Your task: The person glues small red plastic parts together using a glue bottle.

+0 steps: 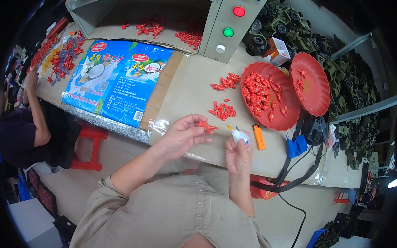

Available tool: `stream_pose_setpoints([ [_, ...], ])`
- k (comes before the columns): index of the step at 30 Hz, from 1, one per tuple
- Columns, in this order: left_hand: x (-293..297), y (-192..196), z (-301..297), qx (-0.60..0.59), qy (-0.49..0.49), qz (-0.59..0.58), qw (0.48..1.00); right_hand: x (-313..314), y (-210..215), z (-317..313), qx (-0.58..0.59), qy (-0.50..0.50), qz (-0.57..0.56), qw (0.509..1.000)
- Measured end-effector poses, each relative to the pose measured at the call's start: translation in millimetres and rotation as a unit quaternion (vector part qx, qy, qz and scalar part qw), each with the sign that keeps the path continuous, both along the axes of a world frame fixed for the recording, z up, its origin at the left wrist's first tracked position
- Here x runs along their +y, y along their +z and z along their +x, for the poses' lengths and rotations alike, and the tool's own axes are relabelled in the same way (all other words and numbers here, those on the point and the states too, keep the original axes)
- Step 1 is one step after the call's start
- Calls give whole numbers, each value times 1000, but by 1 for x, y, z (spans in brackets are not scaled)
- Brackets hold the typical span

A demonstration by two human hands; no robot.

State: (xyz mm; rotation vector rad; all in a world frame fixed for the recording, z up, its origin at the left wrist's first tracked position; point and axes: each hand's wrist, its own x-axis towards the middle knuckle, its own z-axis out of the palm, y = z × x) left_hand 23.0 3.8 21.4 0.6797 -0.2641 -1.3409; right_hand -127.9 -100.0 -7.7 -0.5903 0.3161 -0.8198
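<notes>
Between the thumb and fingers of my left hand (184, 139) is a small glossy red plastic piece (208, 127), its exact shape partly covered. My right hand (239, 159) is closed around a small white squeeze bottle (240, 136) with a thin yellowish nozzle, tilted up and left toward the red piece; the tip looks a little apart from it. Just beyond my hands lie two loose heaps of red pieces, a nearer one (223, 111) and a farther one (226, 82). An orange lighter (259, 137) rests right of the bottle.
Two scalloped red bowls (291, 116) holding red pieces stand at the right. Blue printed cardboard (117, 84) covers the left tabletop. Behind is a grey machine (219, 33) with buttons. Black straps (293, 171) hang off the right edge. A co-worker (21, 131) sits far left.
</notes>
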Motion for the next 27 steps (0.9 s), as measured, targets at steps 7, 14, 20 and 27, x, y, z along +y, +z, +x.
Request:
stream_pose_setpoints([
  [7, -6, -9, -1, -168, 56, 2, 984, -4, 16, 7, -1, -28, 17, 999],
  [14, -9, -16, -7, -264, 67, 20, 962, -4, 8, 10, 47, -60, -63, 995],
  [20, -10, -24, -13, -286, 104, 7, 953, 4, 4, 11, 112, -100, -150, 977],
  [27, -9, -27, -13, -299, 104, 10, 948, 10, -2, 8, 168, -141, -297, 929],
])
